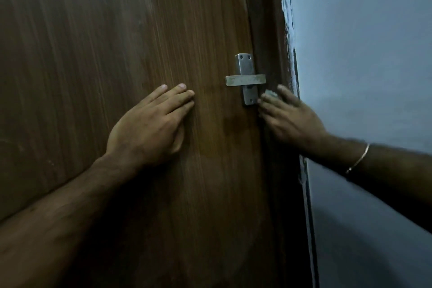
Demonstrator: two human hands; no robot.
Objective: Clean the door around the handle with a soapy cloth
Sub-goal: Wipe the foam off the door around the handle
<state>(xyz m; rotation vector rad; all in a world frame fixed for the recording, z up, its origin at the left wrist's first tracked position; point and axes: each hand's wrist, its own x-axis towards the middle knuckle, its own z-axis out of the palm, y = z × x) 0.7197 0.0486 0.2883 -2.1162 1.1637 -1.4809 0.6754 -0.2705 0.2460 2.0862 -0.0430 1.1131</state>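
A brown wooden door (pixel 117 42) fills most of the head view. A metal handle (pixel 245 80) on a vertical plate sits near its right edge. My left hand (pixel 152 124) lies flat on the door, fingers straight, to the left of the handle. My right hand (pixel 289 117) presses a small pale cloth (pixel 270 95) against the door edge just below and right of the handle plate. Only a bit of the cloth shows above the fingers. A darker wet-looking patch lies on the wood below the handle.
The dark door frame (pixel 268 18) runs down the right of the door, with chipped pale paint along its edge. A blue-grey wall (pixel 362 54) lies to the right. A thin bangle (pixel 357 159) sits on my right wrist.
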